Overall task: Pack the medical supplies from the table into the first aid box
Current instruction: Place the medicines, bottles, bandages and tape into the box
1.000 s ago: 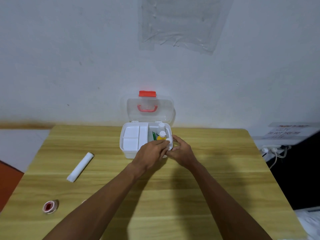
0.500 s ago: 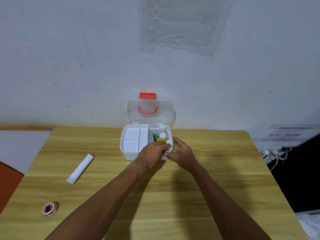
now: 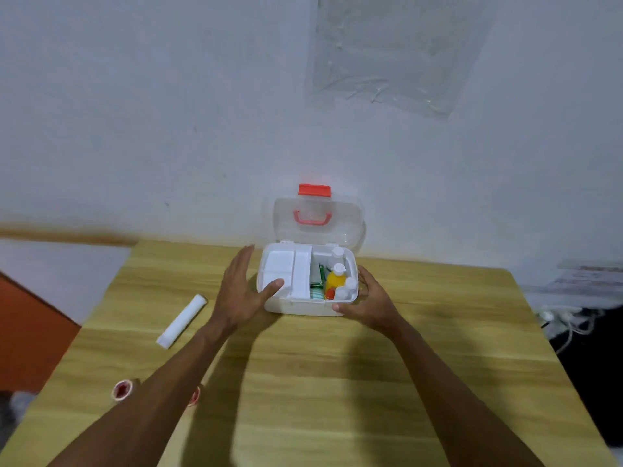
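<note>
First aid box sits open at the far middle of the wooden surface, its clear lid tipped back against the wall so both of your hands can reach in from the front. Your right hand cups the box's right front corner, fingers curled against the wall, which looks meant to steady the light plastic shell. Your left hand hovers at the box's left side, fingers spread wide and holding nothing, thumb over the white tray.

That smooth, moulded tray fills the left half; the right well stands packed with a yellow bottle, several white-capped bottles upright and green packets wedged on edge between them and the tray.

Left out on the surface: a long white roll, soft-looking and cylindrical, lying well to the left, and a small red-centred tape ring near your left forearm. A second reddish piece peeks from under that arm, possibly another ring, though it is mostly hidden. A red latch and handle mark the lid.
</note>
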